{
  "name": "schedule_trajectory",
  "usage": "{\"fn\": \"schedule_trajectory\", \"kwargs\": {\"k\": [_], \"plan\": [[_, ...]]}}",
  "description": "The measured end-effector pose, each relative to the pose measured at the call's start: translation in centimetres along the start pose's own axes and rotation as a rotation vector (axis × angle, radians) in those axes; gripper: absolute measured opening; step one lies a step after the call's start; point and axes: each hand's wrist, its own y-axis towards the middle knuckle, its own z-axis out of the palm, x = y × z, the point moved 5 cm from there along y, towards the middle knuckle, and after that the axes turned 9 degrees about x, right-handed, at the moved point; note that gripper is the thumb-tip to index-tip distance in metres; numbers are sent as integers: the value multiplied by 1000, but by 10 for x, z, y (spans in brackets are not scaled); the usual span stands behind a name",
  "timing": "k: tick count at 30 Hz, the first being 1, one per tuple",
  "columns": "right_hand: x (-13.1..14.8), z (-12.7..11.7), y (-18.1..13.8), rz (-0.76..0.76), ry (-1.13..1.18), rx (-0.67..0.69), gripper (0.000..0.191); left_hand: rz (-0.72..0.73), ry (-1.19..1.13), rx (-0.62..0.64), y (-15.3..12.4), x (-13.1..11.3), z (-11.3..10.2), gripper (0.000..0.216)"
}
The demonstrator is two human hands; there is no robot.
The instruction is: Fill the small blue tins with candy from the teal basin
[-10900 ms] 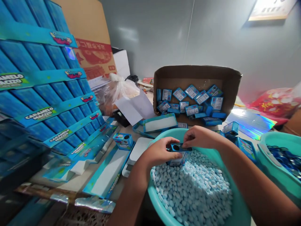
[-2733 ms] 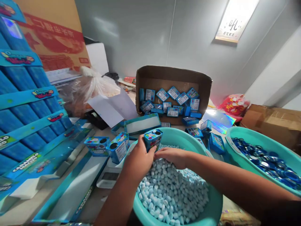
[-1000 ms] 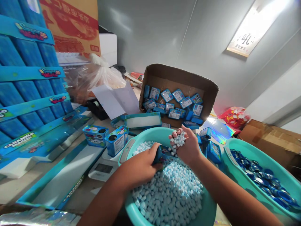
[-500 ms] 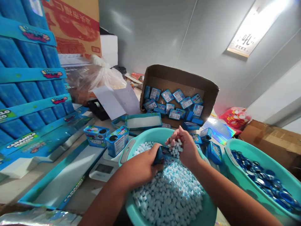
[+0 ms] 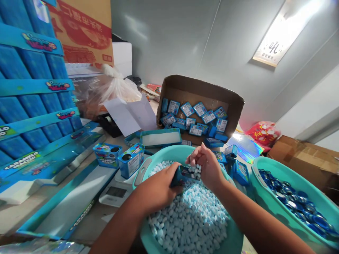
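Bare left hand (image 5: 156, 190), bare right hand (image 5: 209, 168), bare forearms (image 5: 119, 225)

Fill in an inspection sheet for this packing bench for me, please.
Surface: table, crowded, little bare.
Job's things: blue tin held over teal basin of candies.
Clutter: two open tins by a scale; cardboard box of tins; second basin of blue lids; stacked display boxes.
Hands: left hand grips the blue tin; right hand cups candies at its opening.
Cables: nothing seen.
Surroundings: grey wall, lit sign.
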Motion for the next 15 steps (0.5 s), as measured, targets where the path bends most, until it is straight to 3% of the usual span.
{"fn": "schedule_trajectory", "kwargs": {"k": [9,15], "plan": [[-6,4,0,26,-86,97,47,-56,-4,-44,-1,3,-4,36],[-5,2,0,-9,-171,86,52,-88,-36,-44,0,4,-4,39]]}}
